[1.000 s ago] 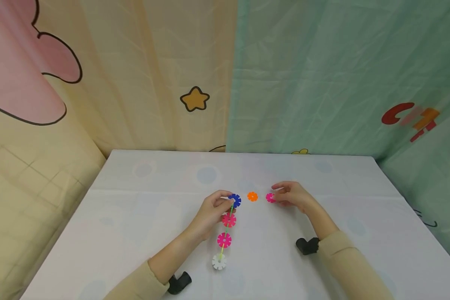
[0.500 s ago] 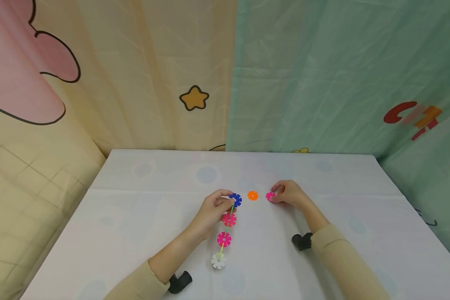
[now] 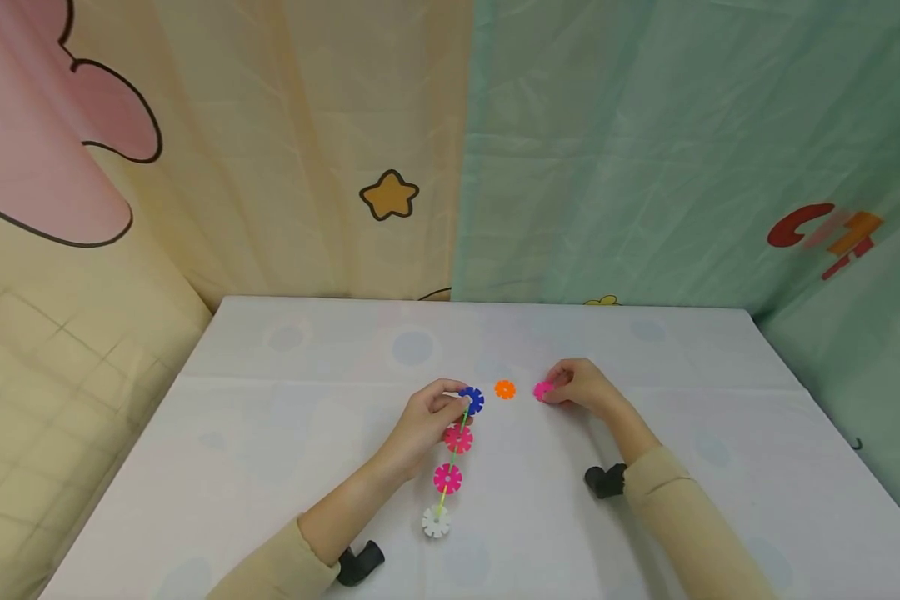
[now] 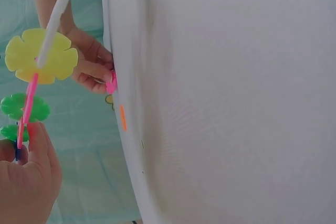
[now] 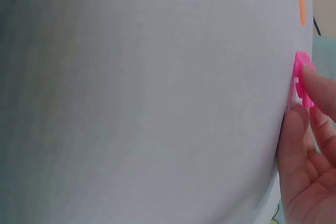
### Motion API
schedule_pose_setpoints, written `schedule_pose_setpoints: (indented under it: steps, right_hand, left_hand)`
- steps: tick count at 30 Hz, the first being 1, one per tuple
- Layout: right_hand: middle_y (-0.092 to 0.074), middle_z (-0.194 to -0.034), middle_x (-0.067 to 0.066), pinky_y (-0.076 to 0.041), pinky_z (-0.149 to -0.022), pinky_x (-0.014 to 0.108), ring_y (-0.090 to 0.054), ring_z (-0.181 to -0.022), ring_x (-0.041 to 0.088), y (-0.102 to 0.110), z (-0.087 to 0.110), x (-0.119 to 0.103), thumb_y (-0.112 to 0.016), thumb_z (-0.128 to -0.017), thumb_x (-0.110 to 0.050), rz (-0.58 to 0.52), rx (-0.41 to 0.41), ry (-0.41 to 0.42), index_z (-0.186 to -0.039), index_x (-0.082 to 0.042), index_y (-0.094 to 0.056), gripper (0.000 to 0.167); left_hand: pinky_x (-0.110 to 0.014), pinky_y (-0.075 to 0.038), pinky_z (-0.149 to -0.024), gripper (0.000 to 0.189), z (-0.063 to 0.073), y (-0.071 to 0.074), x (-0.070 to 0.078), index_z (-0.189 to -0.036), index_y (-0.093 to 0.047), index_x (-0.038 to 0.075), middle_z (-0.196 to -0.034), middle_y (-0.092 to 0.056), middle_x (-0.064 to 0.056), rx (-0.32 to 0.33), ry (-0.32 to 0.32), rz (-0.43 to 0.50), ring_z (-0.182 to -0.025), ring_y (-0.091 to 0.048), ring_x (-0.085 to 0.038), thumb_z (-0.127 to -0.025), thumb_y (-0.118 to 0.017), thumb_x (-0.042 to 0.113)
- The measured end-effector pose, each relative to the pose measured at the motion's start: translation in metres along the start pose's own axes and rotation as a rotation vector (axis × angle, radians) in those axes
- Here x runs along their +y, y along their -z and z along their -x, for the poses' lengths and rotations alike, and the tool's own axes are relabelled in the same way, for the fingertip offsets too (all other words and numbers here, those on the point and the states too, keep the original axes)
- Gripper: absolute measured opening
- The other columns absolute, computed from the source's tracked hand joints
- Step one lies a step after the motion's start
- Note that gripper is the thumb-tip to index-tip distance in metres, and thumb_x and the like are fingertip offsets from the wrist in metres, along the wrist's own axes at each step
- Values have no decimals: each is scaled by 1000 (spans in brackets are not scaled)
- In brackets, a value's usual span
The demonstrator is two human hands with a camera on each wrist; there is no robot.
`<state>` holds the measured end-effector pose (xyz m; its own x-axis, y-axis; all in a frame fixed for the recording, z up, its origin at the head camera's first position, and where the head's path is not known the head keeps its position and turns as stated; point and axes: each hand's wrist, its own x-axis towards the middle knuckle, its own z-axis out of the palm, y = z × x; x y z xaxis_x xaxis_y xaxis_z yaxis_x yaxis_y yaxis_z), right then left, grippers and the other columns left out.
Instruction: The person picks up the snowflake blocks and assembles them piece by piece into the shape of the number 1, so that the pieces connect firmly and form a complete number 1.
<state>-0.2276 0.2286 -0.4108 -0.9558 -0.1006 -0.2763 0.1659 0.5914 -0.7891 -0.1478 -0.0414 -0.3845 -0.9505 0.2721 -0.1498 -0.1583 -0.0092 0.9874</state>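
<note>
My left hand pinches a blue notched plastic snowflake disc at the top end of a linked chain. Down from it, two pink discs face up, and a white disc ends the chain. Edge-on links join them; the left wrist view shows these as a yellow disc and green discs. My right hand holds a loose pink disc between thumb and fingers, close to the tabletop. Fingers partly cover that disc in the head view.
An orange disc lies flat on the white-covered table between the two hands. Black wrist mounts stick out by both sleeves. Printed curtains hang behind the table's far edge.
My right fingers have closed in on the loose pink disc, from spread to pinching it; in the last half second it shifted very slightly. The left hand and chain stay nearly still.
</note>
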Motion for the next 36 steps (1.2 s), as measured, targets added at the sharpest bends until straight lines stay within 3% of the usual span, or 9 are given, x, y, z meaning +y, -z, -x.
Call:
schedule_pose_setpoints:
  steps: [11,16,20,29,36]
  right_hand:
    - [-62,-80,7,-52,-64,25,-58,-67,12,6,3,4,-67,-83,-2,-99,-57,-41,-110,9,-58,31]
    - [-63,-82,7,-53,-66,26,-60,-67,13,5,5,4,-64,-86,-3,-151,-88,-59,-116,10,-56,34]
    - [-65,-84,7,-54,-67,27,-62,-67,13,4,7,5,-65,-86,-4,-208,-113,-42,-115,12,-56,35]
    - [-67,-86,7,-54,-66,27,-63,-66,15,-2,13,-1,-67,-86,-9,-280,-152,-17,-112,13,-58,35]
    - [-68,-89,9,-54,-69,28,-63,-72,18,-8,21,-13,-67,-85,-9,-294,-189,23,-111,12,-58,35]
  left_hand:
    - [-22,-47,-67,25,1,0,0,-116,-55,0,-87,-65,-9,-7,-1,-2,-78,-60,-16,-94,-54,13]
    - [-22,-48,-68,27,2,-1,-1,-118,-54,1,-94,-64,-17,-1,4,-11,-78,-59,-14,-95,-54,15]
    - [-22,-48,-69,27,3,-1,-1,-119,-54,1,-96,-64,-18,0,2,-16,-77,-59,-13,-95,-54,15]
    - [-21,-44,-63,26,3,-1,-2,-117,-55,2,-85,-64,-6,1,12,-40,-74,-57,-13,-94,-55,16]
    - [-21,-45,-64,26,2,-2,-3,-116,-55,0,-87,-65,-9,1,9,-27,-76,-58,-14,-94,-55,14]
